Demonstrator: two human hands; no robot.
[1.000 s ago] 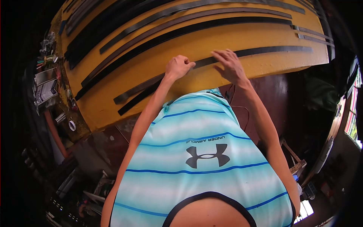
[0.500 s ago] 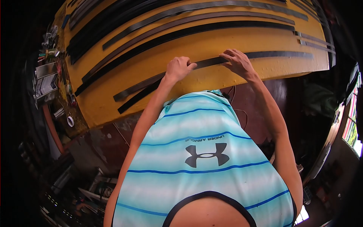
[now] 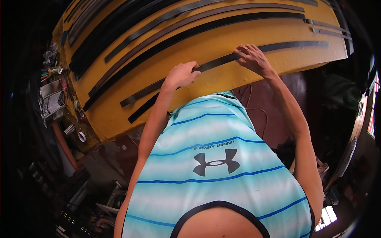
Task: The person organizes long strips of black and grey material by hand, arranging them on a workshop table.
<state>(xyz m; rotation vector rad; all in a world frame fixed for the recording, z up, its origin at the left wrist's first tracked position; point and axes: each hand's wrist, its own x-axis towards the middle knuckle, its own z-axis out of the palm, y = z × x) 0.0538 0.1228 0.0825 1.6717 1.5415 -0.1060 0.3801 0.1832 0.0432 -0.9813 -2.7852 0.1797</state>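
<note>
A long dark strip (image 3: 293, 45), like leather belting, runs across the near part of the yellow table (image 3: 222, 81). My left hand (image 3: 181, 75) is closed at the strip's edge, thumb and fingers pinching it near the middle. Farther right, my right hand (image 3: 254, 59) grips the same line of strip with bent fingers. Between my hands a black stretch (image 3: 218, 62) lies flat. Left of my left hand, two ends show: a greyish one (image 3: 139, 96) and a shorter black one (image 3: 143, 111) nearer me. Where they overlap is hidden by my hand.
Several more dark strips (image 3: 190, 35) lie side by side across the table beyond my hands. Narrow strips (image 3: 329, 31) sit at the right edge. On the left are a roll of white tape (image 3: 81, 137), papers (image 3: 52, 104) and small tools.
My left hand has slid a little left along the strip, widening the gap between my hands. My right hand stays near the same spot on it. The view has tilted slightly.
</note>
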